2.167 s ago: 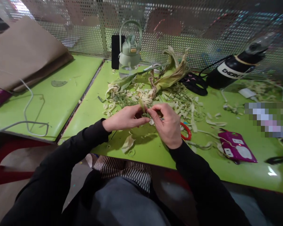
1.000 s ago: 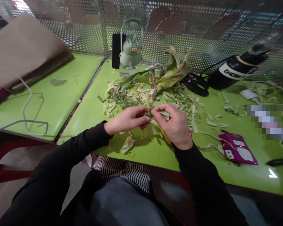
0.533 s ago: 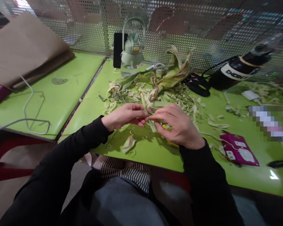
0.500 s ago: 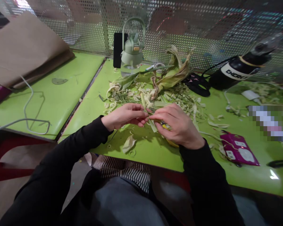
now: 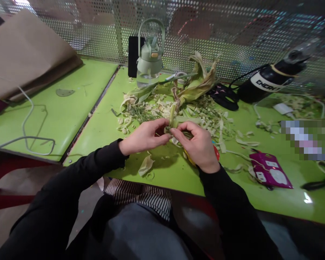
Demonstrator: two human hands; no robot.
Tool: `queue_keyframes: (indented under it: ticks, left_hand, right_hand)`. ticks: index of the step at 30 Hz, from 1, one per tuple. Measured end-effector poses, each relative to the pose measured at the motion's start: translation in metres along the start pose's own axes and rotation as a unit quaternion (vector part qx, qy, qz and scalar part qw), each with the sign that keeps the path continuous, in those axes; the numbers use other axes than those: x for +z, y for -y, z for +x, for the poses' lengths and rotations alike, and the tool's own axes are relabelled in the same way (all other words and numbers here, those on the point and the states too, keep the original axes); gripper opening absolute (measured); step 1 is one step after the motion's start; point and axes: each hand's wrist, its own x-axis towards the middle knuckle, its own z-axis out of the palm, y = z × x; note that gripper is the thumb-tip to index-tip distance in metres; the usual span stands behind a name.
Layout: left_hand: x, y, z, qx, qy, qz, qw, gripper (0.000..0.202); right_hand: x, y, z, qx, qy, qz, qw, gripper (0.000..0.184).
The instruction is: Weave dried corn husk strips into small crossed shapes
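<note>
My left hand [image 5: 143,136] and my right hand [image 5: 199,144] meet above the green table [image 5: 162,169], both pinched on a small bundle of pale green husk strips [image 5: 172,121] that sticks up between the fingertips. Red-handled scissors [image 5: 216,151] lie on the table under my right hand, mostly hidden by it. Just behind the hands lies a heap of cut husk strips and scraps [image 5: 178,106], with whole corn husks [image 5: 197,83] at its far side. A loose husk piece [image 5: 146,165] lies below my left wrist.
A pale green water bottle [image 5: 150,54] and a black phone [image 5: 132,56] stand against the perforated metal screen. A black bottle [image 5: 271,81] lies at the right, a magenta packet [image 5: 269,169] near the front edge. Brown paper [image 5: 24,54] and a white cable [image 5: 27,126] occupy the left table.
My right hand has curled back from a flatter pose into a pinch, and the husk bundle now stands more upright between both hands. Both hands stay in the same spot.
</note>
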Motion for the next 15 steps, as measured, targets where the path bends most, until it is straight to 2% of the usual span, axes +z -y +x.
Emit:
queue_keyframes:
  ticks: [2,5,7,10,13,15]
  left_hand:
    - [0.001,0.001,0.0,-0.009,-0.009,-0.009,1.0,0.016]
    - [-0.001,0.0,0.002,-0.049,0.002,-0.122,0.991,0.016]
    - [-0.003,-0.002,0.003,-0.072,0.002,-0.175,0.982,0.015]
    - [-0.006,-0.004,0.004,-0.096,0.006,-0.187,0.978,0.015]
    - [-0.005,-0.003,0.004,-0.104,0.032,-0.148,0.983,0.011]
    - [-0.003,0.0,0.004,-0.092,0.035,-0.097,0.99,0.006]
  right_hand:
    - [0.0,0.002,-0.001,0.028,0.002,0.025,0.999,0.021]
    - [-0.003,0.003,-0.003,0.023,0.009,0.064,0.998,0.013]
    - [-0.005,0.003,-0.003,-0.016,-0.003,0.056,0.998,0.012]
    - [-0.009,0.001,-0.002,-0.11,-0.038,-0.01,0.993,0.017]
    - [-0.01,-0.003,0.0,-0.196,-0.011,-0.032,0.98,0.019]
    - [-0.01,-0.004,0.001,-0.215,0.014,-0.034,0.976,0.02]
